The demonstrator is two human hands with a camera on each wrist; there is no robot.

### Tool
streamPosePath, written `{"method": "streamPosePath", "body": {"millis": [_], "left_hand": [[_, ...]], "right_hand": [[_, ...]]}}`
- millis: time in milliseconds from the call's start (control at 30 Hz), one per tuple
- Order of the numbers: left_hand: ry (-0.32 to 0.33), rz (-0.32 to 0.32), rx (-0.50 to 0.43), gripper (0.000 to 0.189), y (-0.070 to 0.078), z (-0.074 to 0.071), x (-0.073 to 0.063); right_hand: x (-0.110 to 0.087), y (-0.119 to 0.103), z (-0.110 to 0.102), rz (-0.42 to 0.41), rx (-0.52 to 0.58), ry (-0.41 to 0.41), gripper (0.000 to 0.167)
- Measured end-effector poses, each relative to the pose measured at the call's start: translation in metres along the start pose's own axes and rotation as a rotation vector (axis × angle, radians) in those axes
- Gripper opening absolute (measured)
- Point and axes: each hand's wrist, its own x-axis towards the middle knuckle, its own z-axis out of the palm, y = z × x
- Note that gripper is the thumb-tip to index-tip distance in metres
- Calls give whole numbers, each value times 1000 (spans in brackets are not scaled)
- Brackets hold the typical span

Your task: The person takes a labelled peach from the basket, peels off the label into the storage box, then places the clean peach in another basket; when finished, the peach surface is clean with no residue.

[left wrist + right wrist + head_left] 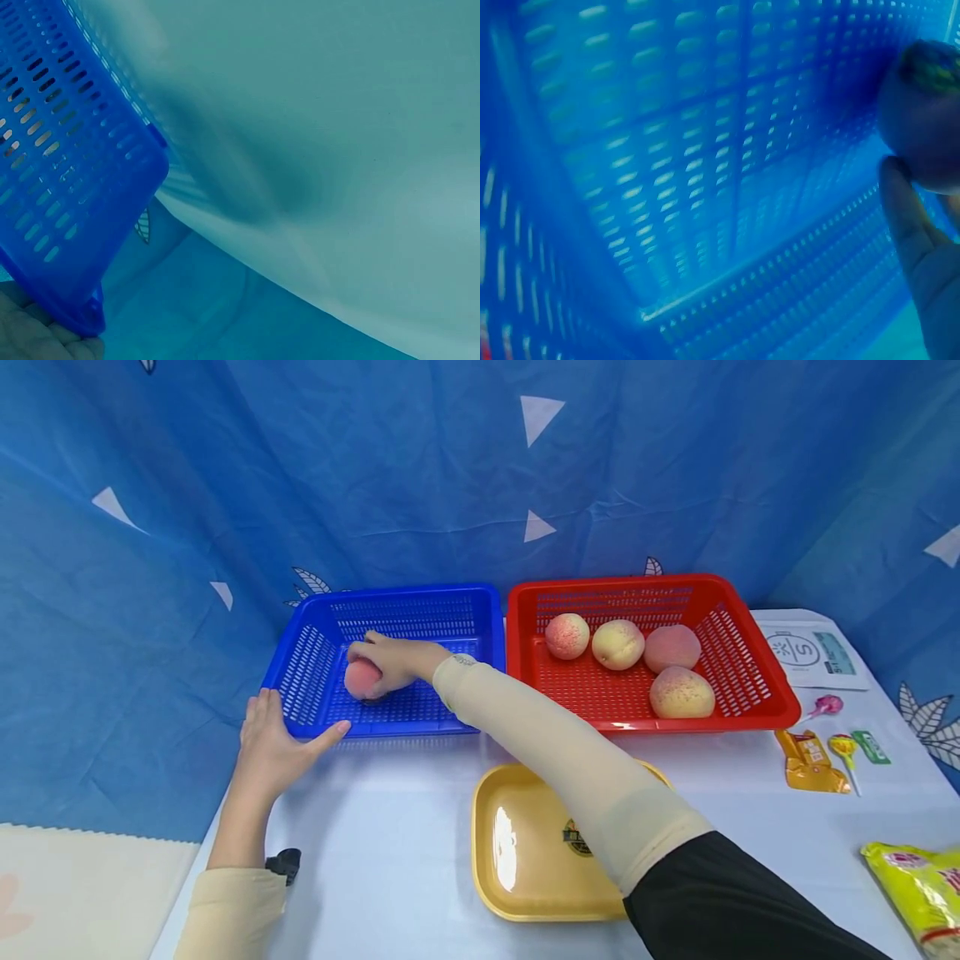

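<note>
Inside the blue basket (420, 716), my right hand (392, 660) grips a pinkish peach (363, 680) near the left end. The right wrist view shows that peach's dark, greenish end, with fingers (907, 217) against its side. My left hand (276, 750) rests at the basket's front left corner. Its fingers lie straight along the left rim, and the thumb is spread toward the front rim. In the left wrist view, part of the left hand (41, 337) shows beside the basket's corner.
A red basket (592, 724) holding several peaches stands right of the blue one. In front is a yellow tray (487, 860), partly under my right arm. At the right lie lollipops, small wrappers, a flat white packet (810, 656) and a yellow-green bag (918, 893).
</note>
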Motion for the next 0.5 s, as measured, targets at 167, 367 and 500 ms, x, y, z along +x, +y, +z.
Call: {"method": "streamPosePath", "body": {"millis": [167,367,500], "left_hand": [[-15,-11,-4,128,1,-2,0],[-20,-14,-3,128,2,-3,-1],[-23,-13,-2,128,3,-3,-2]], "right_hand": [[-8,3,-8,52,11,-39,80],[-13,4,-9,117,-71,-101,84],[-17,5,-8,105,-60,-111,81]]}}
